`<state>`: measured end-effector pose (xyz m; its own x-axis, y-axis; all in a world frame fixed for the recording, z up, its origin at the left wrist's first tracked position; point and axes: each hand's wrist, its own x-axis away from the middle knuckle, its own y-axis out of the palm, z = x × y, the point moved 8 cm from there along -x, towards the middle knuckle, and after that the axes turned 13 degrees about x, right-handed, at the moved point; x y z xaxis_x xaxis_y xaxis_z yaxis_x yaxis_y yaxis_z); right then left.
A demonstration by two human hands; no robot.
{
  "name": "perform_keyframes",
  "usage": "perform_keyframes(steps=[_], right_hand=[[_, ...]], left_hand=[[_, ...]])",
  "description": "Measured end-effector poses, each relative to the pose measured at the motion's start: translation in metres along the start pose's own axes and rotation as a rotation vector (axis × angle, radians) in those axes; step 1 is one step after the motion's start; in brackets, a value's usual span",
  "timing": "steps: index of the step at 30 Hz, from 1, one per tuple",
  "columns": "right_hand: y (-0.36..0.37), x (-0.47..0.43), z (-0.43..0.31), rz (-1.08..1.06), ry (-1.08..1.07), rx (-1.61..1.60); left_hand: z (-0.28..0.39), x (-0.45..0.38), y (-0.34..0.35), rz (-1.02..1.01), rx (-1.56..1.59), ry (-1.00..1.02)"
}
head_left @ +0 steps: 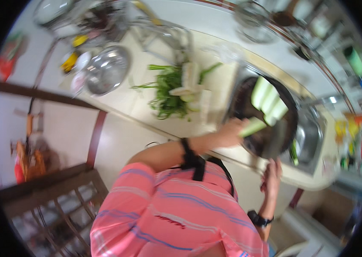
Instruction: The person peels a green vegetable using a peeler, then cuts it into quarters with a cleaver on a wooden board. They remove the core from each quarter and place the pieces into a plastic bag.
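Note:
My left hand grips a pale green vegetable piece at the near left side of a dark round chopping board. Several thick pale green vegetable pieces lie side by side on the board's far part. In my right hand, at the board's near edge, is a wide-bladed knife. Its grey blade reaches over the board and is blurred by motion. The board rests across a steel sink, covering much of it.
Left of the board lie chopped leafy greens with pale cut pieces. A steel bowl stands farther left, near a metal rack. A faucet rises behind the sink, and a green stalk lies in it.

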<state>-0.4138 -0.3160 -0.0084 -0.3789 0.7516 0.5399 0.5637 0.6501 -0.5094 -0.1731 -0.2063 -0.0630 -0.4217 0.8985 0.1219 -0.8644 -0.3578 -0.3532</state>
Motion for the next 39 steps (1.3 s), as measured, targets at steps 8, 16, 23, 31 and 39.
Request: perform_keyframes(steps=[8, 16, 23, 31, 39], right_hand=[[-0.093, -0.114, 0.046, 0.053, -0.287, 0.241], [-0.083, -0.172, 0.024, 0.150, -0.630, 0.514], [-0.061, -0.173, 0.002, 0.224, -0.570, 0.812], [0.039, -0.071, -0.139, 0.135, -0.686, 0.613], [0.244, -0.192, -0.266, -0.075, -0.802, 0.662]], left_hand=[[0.042, -0.070, 0.072, 0.215, -0.080, 0.084], [0.024, -0.006, -0.006, 0.434, -0.043, 0.089], [-0.045, 0.122, -0.146, 0.619, 0.022, -0.056], [-0.153, 0.241, -0.291, 0.777, 0.254, -0.292], [-0.157, 0.229, -0.305, 0.666, 0.206, -0.235]])
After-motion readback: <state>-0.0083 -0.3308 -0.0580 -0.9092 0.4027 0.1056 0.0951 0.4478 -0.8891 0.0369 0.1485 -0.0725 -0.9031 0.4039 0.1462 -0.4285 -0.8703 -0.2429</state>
